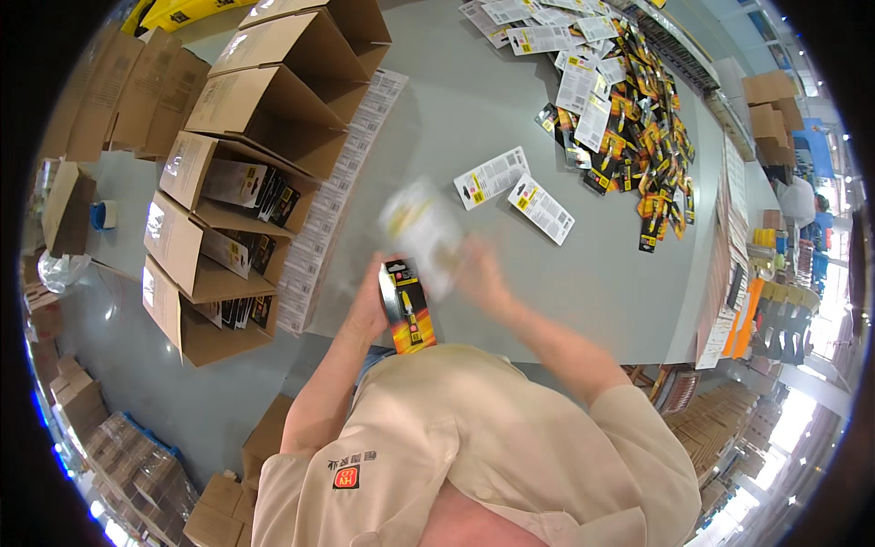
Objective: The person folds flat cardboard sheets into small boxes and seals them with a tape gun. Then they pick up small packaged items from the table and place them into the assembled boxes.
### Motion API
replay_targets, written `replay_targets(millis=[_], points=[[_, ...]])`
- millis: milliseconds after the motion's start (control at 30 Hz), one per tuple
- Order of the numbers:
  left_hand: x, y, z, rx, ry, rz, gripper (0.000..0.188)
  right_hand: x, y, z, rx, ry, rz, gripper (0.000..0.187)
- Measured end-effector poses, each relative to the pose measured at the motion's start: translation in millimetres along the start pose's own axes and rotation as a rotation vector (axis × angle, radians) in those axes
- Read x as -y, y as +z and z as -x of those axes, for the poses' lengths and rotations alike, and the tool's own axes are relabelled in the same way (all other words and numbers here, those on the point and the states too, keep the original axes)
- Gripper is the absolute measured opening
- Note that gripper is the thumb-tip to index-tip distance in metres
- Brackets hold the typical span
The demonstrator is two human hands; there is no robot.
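My left hand (366, 305) is closed round the edge of a blister pack (407, 308), held upright near my waist. Its card is black at the top and orange below, with a small yellow-and-black tool inside. My right hand (481, 273) is smeared by motion, with its fingers at the edge of a blurred blister card (421, 223) whose whitish back faces up. This card overlaps the top of the pack in my left hand. Beyond my right hand, two blister packs (493, 178) (541, 210) lie face down on the grey table (547, 292).
A large heap of blister packs (629, 137) covers the table's far right. Along the left stands a row of open cardboard cartons (264, 109); the nearer ones hold packs (251, 191). Sheets of printed labels (328, 201) lie beside them. Stacked cartons (137, 465) stand on the floor.
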State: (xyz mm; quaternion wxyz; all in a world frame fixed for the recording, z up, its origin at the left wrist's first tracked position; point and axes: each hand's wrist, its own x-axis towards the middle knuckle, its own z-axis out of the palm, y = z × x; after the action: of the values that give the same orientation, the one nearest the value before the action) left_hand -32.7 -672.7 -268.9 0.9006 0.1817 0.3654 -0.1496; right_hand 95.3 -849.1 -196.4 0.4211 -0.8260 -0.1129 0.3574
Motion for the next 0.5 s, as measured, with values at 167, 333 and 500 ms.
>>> replay_targets(millis=[167,333,500], points=[[5,-3,5,-0.237,0.142,-0.321,0.040,-51,-23,22,-0.081,-0.362,0.579,0.059],[-9,-18,9,-0.034,0.149,-0.301,0.044,-119,-131,-38,-0.116,-0.260,1.065,0.047],[1,-16,-3,0.068,-0.006,-0.289,0.035,-77,-30,18,-0.320,-0.074,-0.353,0.045]])
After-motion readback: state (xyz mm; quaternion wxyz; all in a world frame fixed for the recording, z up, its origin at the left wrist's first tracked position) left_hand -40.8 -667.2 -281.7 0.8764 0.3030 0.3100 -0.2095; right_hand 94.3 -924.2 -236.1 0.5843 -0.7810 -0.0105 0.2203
